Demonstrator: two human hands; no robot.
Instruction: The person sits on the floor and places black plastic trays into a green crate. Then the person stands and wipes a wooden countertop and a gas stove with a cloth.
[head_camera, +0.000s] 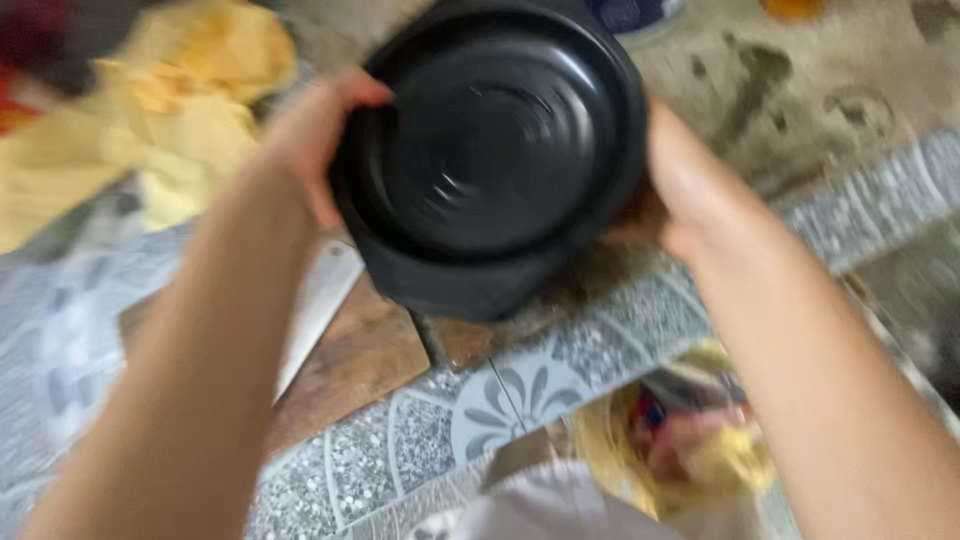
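A round black pot (495, 150), seen from its open top, is held up in front of me over a wooden cutting board (365, 360). My left hand (315, 135) grips its left rim, fingers curled over the edge. On the pot's right side my right hand (690, 195) clasps the wall. The view is blurred by motion.
A knife blade (320, 300) lies on the wooden board, on a patterned tile surface (500, 400). Crumpled yellow plastic bags (170, 110) sit at the upper left. A yellow bag with packets (690, 440) is at the lower right. A bare concrete floor (820, 90) lies beyond.
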